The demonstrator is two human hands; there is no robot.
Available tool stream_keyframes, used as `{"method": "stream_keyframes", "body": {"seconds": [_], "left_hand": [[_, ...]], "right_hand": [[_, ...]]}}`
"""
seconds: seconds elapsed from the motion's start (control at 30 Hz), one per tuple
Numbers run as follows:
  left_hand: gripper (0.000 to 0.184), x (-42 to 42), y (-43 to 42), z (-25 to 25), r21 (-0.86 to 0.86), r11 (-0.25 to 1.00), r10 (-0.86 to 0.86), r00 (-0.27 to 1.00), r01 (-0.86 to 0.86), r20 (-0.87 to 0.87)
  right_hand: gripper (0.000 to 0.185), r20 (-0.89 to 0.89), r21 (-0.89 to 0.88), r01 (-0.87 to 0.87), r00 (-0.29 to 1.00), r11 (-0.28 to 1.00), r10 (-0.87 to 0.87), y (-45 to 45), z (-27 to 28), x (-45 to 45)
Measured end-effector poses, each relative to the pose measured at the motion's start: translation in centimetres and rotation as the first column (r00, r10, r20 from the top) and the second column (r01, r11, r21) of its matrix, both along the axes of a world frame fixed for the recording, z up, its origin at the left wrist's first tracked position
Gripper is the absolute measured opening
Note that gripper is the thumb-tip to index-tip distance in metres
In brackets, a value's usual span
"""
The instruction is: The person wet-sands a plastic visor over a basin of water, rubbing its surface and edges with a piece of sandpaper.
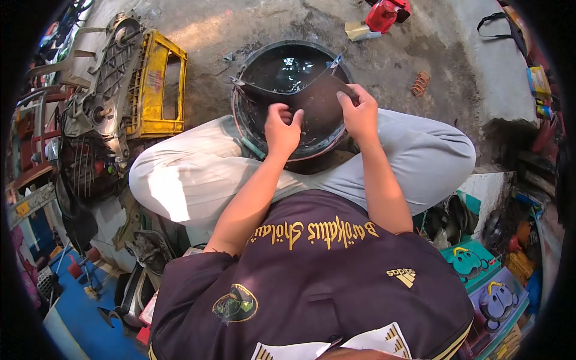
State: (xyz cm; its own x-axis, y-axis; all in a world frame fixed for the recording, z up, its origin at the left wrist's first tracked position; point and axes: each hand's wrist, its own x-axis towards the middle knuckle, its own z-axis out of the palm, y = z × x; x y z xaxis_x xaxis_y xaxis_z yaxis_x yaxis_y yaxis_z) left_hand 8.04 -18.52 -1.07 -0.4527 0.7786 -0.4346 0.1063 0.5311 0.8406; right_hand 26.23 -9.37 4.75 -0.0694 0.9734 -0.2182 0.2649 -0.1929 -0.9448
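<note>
A round dark basin (245, 123) of water sits between my crossed legs. Across it lies a dark, curved, sheet-like panel (318, 99), its upper edge dipping in the middle and its corners carrying small sticker-like patches. My right hand (360, 113) pinches the panel's right side between thumb and fingers. My left hand (282, 128) is over the panel's near left part, fingers curled in and thumb raised beside them; what they hold, if anything, is hidden. A pale green stick-like piece (252, 148) rests against the basin's near left rim.
To the left stand a yellow crate (157, 87) and a metal engine casing (99, 90). A copper-coloured coil spring (420, 84) lies on the concrete floor at right. Beyond the basin is a red object (384, 15). Packaged sandals (499, 303) lie at lower right.
</note>
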Motion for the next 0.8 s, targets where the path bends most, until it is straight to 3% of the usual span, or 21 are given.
{"method": "stream_keyframes", "body": {"seconds": [0.03, 0.1, 0.13, 0.2, 0.23, 0.33, 0.4, 0.47, 0.63, 0.77, 0.8], "left_hand": [[0.051, -0.1, 0.4, -0.5, -0.007, 1.0, -0.002, 1.0, 0.002, -0.003], [0.046, -0.3, 1.7, -1.9, -0.183, 0.978, -0.056, 0.965, 0.105, 0.255], [0.046, -0.2, 2.3, -2.7, -0.19, 0.976, -0.056, 0.966, 0.106, 0.254], [0.043, 0.5, 3.5, -3.0, -0.542, 0.84, 0.346, 0.792, -0.024, 0.502], [0.043, 0.9, 3.7, -2.6, -0.543, 0.839, 0.346, 0.793, -0.023, 0.502], [0.039, 2.1, 4.1, -0.7, -0.304, 0.906, 0.396, 0.336, -0.295, 0.855], [0.04, 2.1, 3.9, -1.7, -0.271, 0.905, 0.376, 0.316, -0.329, 0.871], [0.043, 2.1, 3.8, -2.7, -0.27, 0.901, 0.396, 0.392, -0.339, 0.83], [0.043, 3.0, 3.4, -2.3, -0.438, 0.844, 0.536, 0.452, -0.31, 0.713], [0.041, 2.2, 3.7, -3.5, -0.438, 0.87, 0.492, 0.452, -0.226, 0.744], [0.039, 2.4, 3.9, -0.8, -0.352, 0.906, 0.419, 0.371, -0.236, 0.829]], "right_hand": [[0.02, -0.036, -0.01, 0.01, 0.999, 1.0, -0.011, 0.1, 0.1, -0.1], [0.019, -0.065, -0.038, 0.017, 0.998, 0.999, -0.019, 0.1, 0.1, -0.5], [0.019, -0.09, -0.055, 0.02, 0.996, 0.998, -0.025, 0.0, 0.0, -0.6], [0.018, -0.096, -0.06, 0.014, 0.995, 0.998, -0.019, -0.2, -0.3, -0.6], [0.018, -0.102, -0.057, 0.006, 0.995, 0.998, -0.012, -0.1, -0.4, -0.6], [0.017, -0.13, -0.002, 0.038, 0.991, 0.999, -0.038, -0.1, -0.3, -0.4], [0.017, -0.159, -0.038, 0.057, 0.985, 0.998, -0.062, -0.4, -0.1, -0.3], [0.017, -0.19, -0.053, 0.063, 0.979, 0.997, -0.071, 0.1, 0.2, -0.4], [0.017, -0.25, -0.11, 0.066, 0.964, 0.992, -0.092, 0.1, 0.1, -0.3], [0.017, -0.294, -0.124, 0.056, 0.951, 0.991, -0.091, 0.0, 0.1, -0.8], [0.017, -0.307, -0.131, 0.064, 0.946, 0.989, -0.102, 0.0, 0.6, -1.1]]}}
